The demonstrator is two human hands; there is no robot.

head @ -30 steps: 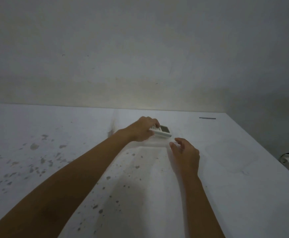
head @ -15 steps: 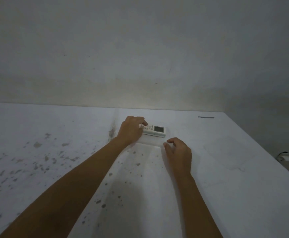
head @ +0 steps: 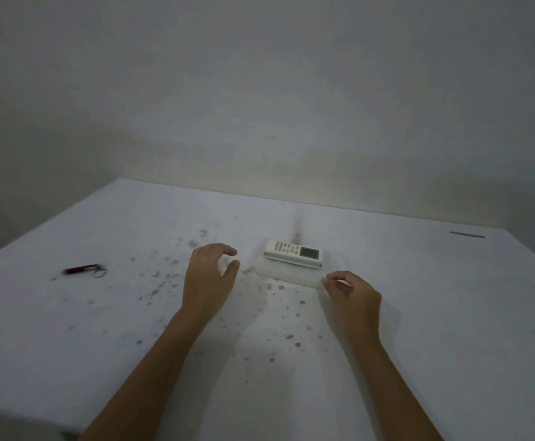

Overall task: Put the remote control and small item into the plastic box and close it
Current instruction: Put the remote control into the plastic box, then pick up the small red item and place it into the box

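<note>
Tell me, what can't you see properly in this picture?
- Box: head view, clear plastic, walls barely visible; whether the remote is fully inside is unclear.
- Red item: motion-blurred, too small to identify.
- Dark strip: far away, too small.
- Right hand: curled fingers hide whether it touches the box.

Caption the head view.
Remote rests in the clear box; both hands open beside it, small item far left.
</note>
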